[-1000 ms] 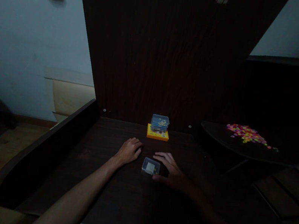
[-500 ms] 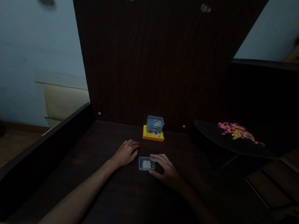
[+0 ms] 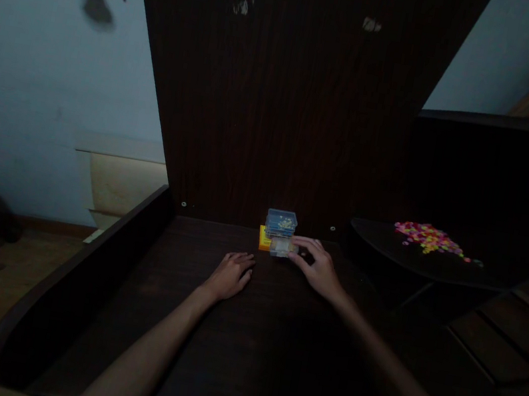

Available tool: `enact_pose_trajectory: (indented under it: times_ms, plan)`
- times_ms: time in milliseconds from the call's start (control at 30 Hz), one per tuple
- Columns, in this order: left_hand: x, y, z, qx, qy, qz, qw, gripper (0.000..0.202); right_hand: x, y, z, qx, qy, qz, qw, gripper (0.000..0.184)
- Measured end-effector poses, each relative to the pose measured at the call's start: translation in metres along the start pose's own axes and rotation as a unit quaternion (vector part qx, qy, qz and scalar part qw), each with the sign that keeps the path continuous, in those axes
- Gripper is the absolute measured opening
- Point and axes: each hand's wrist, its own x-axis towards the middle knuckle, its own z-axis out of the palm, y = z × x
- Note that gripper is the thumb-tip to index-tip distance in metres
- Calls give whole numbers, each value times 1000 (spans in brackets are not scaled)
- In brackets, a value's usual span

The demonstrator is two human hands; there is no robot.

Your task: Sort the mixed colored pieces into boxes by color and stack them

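Between the thumb and fingers of my right hand (image 3: 318, 268) is a small clear plastic box (image 3: 280, 247) with a pale piece inside. It is held just in front of a stack of clear plastic boxes (image 3: 281, 221), whose top one has small light bits in it. Under the stack lies a yellow box (image 3: 264, 238), partly hidden by the held box. My left hand (image 3: 231, 275) rests palm down on the dark desk (image 3: 216, 366), fingers stretched out, left of and nearer than the boxes, holding nothing.
On a dark corner shelf (image 3: 370, 236) to the right lies a heap of bright pink, yellow and orange pieces (image 3: 430, 238). A raised side panel (image 3: 78, 282) bounds the desk on the left, and a tall dark back panel (image 3: 280, 106) stands behind the boxes.
My right hand has taken hold of the small clear box from the desk and carried it forward to the stack. My left hand stays on the desk. The view has shifted slightly.
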Motion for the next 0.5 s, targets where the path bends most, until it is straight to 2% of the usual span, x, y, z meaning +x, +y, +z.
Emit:
enact_pose_trajectory:
  times_ms: [100, 233, 500]
  plan:
    - [0, 0, -1, -2, 4, 4, 1000, 32, 33, 4, -7, -35, 25, -22, 999, 28]
    - [0, 0, -1, -3, 4, 7, 1000, 33, 64, 19, -4, -70, 41, -15, 997, 29]
    - [-1, -1, 0, -3, -3, 8, 1000, 34, 85, 52, 18, -103, 18, 3, 994, 26]
